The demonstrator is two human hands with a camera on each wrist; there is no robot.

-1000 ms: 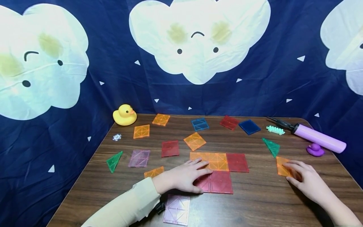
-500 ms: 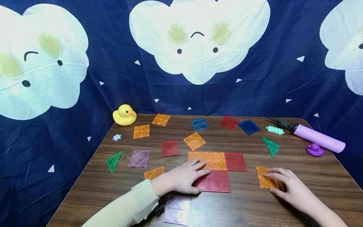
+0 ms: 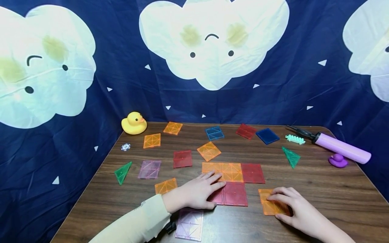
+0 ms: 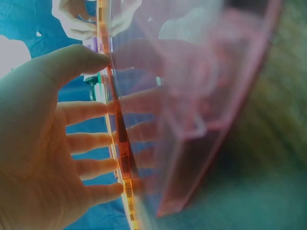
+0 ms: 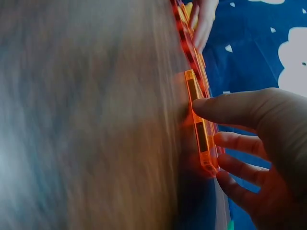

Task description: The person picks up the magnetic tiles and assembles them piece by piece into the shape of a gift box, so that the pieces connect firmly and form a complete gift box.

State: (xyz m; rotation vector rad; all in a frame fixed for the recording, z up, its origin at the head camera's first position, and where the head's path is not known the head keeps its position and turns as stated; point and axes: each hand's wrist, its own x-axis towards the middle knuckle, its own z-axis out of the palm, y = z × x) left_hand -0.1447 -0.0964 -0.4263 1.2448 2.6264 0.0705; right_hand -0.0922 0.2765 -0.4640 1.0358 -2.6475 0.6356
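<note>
My left hand [image 3: 197, 190] rests with fingers spread on a joined group of magnetic tiles, two orange ones [image 3: 232, 172] behind and red ones [image 3: 235, 194] in front. Its palm hides part of the near-left red tile. At the group's back right corner sits another red tile [image 3: 253, 173]. To the right, my right hand [image 3: 293, 209] grips a square orange magnetic tile [image 3: 268, 205] flat at the table, thumb on its near edge and fingertips over its top. A gap of bare wood separates this tile from the group. The right wrist view shows the tile [image 5: 197, 127] edge-on beside the thumb.
A pale purple tile [image 3: 189, 225] lies near my left sleeve. Loose orange, red, blue and green tiles are scattered behind. A yellow duck [image 3: 134, 123] stands at back left; a purple pump [image 3: 343, 147] and small purple duck [image 3: 338, 161] lie at right.
My right hand has slid the orange tile leftward and nearer the front edge, closer to the group. The left hand has stayed on the group, which shifted very slightly left.
</note>
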